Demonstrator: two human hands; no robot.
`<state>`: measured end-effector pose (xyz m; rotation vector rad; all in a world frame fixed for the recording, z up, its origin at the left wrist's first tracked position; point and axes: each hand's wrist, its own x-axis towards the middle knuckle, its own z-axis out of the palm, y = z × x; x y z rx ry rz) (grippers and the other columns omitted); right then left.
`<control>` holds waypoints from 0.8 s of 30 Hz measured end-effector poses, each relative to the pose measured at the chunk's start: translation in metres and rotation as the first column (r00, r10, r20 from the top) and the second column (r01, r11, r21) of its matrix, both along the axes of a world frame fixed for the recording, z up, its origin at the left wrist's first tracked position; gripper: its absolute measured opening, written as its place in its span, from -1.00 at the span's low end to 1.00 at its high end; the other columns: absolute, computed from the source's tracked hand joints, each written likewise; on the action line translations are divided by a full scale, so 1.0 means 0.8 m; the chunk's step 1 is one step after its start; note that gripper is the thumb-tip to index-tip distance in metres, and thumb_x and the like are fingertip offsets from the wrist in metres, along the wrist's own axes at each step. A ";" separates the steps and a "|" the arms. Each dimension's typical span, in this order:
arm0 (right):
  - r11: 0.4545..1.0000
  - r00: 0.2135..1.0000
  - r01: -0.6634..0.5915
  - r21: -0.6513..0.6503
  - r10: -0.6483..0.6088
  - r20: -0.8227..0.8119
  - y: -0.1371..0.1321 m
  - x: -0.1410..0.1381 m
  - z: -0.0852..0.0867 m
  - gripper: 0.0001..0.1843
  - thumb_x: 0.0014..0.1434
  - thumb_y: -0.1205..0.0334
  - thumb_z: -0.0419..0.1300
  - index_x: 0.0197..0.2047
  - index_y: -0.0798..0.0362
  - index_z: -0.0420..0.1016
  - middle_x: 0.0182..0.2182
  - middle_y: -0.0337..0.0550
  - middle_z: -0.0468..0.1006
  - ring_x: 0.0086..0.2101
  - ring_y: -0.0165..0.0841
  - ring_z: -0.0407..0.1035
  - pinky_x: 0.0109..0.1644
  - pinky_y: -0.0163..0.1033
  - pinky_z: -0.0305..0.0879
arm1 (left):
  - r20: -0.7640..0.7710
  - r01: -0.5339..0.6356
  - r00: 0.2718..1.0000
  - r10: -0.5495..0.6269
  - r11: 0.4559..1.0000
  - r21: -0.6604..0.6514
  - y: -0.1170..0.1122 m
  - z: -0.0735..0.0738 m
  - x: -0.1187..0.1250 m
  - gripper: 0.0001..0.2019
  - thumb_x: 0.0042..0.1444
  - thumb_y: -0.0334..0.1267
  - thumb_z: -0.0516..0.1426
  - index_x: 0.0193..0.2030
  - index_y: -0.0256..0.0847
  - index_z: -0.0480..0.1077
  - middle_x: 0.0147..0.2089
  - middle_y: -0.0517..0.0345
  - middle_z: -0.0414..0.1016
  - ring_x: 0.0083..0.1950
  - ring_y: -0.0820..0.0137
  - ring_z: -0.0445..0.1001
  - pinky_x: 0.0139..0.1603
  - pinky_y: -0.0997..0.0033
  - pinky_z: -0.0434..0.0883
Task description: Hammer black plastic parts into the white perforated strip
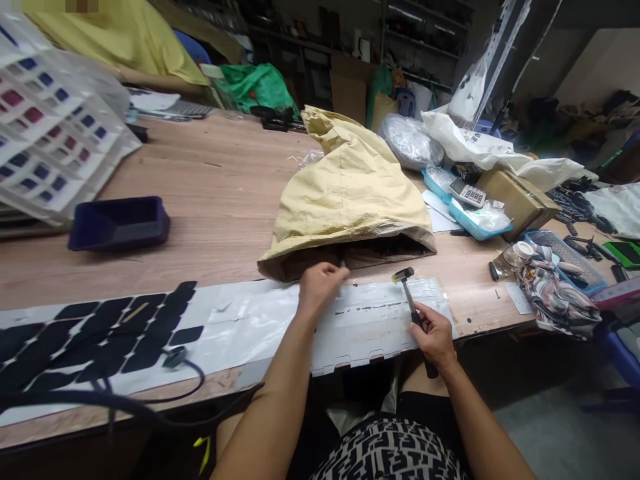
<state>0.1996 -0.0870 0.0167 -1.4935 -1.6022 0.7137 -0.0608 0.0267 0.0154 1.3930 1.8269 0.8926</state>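
My right hand (434,335) is wrapped round the dark handle of a small hammer (409,293). Its head points up and away from me, over a pale cardboard sheet (370,340) at the table's front edge. In front of the mouth of a yellow sack (350,187), my left hand (323,287) is closed with thumb and fingertips together. What lies between those fingers is blurred and too small to name. The sack rests on its side, its opening facing me, with dark contents barely visible inside.
Several black flat pieces (145,327) lie on white sheeting at the left, crossed by a dark cable (200,380). A dark blue tray (120,223) stands behind them. Blue baskets (480,220), a cardboard box (520,200) and a jar (515,260) are at right. Another person's yellow clothing (125,40) shows at back left.
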 end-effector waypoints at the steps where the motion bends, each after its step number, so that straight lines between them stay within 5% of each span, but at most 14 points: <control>1: 1.000 1.000 0.001 -0.007 -0.002 -0.015 0.001 0.001 -0.001 -0.52 0.05 0.28 0.20 0.08 0.08 0.52 -0.45 -0.30 0.37 -0.55 -0.53 0.12 -0.46 -0.39 0.20 | -0.046 0.106 0.993 -0.106 0.994 0.002 -0.014 0.003 0.008 -0.72 -0.06 -0.04 0.14 -0.34 -0.21 0.47 -0.47 0.19 0.45 -0.45 0.39 0.36 -0.45 0.45 0.20; 4: 1.000 0.998 0.000 -0.021 -0.001 -0.061 0.004 0.002 -0.003 -0.53 0.05 0.26 0.20 0.07 0.09 0.53 -0.44 -0.28 0.40 -0.52 -0.51 0.18 -0.42 -0.38 0.25 | -0.221 0.421 0.892 -0.395 0.903 0.082 -0.040 0.009 0.032 -0.85 -0.09 -0.17 0.19 -0.39 -0.17 0.47 -0.43 0.20 0.46 -0.35 0.37 0.37 -0.35 0.42 0.22; 6: 1.000 0.997 0.003 -0.016 -0.004 -0.081 0.005 0.003 -0.005 -0.53 0.05 0.26 0.20 0.06 0.10 0.54 -0.45 -0.28 0.42 -0.51 -0.49 0.21 -0.42 -0.38 0.27 | -0.281 0.497 0.852 -0.442 0.852 0.165 -0.044 0.007 0.043 -0.88 -0.05 -0.21 0.18 -0.38 -0.17 0.48 -0.38 0.17 0.46 -0.28 0.34 0.37 -0.25 0.38 0.24; 13: 1.000 0.996 -0.001 -0.002 0.001 -0.091 -0.001 0.002 -0.004 -0.51 0.04 0.26 0.21 0.07 0.09 0.53 -0.44 -0.25 0.47 -0.50 -0.47 0.26 -0.41 -0.37 0.32 | -0.235 0.522 0.849 -0.473 0.820 0.236 -0.034 -0.019 0.041 -0.80 0.06 -0.09 0.21 -0.25 -0.14 0.54 -0.31 0.14 0.47 -0.20 0.31 0.37 -0.11 0.34 0.25; 20: 1.000 0.999 -0.012 0.020 0.013 -0.031 -0.015 0.004 0.001 -0.51 0.08 0.28 0.20 0.11 0.10 0.50 -0.39 -0.21 0.51 -0.49 -0.45 0.31 -0.40 -0.35 0.35 | -0.199 0.494 0.867 -0.456 0.835 0.242 -0.036 -0.018 0.042 -0.81 0.07 -0.11 0.22 -0.23 -0.12 0.56 -0.33 0.14 0.46 -0.20 0.31 0.37 -0.13 0.34 0.26; 24: 0.993 0.989 -0.051 0.106 0.035 0.147 -0.024 0.002 0.011 -0.51 0.07 0.31 0.18 0.10 0.08 0.51 -0.36 -0.16 0.54 -0.48 -0.42 0.33 -0.39 -0.32 0.37 | -0.183 0.482 0.875 -0.448 0.841 0.246 -0.035 -0.017 0.044 -0.84 0.07 -0.16 0.22 -0.24 -0.12 0.57 -0.36 0.16 0.44 -0.23 0.34 0.35 -0.16 0.35 0.25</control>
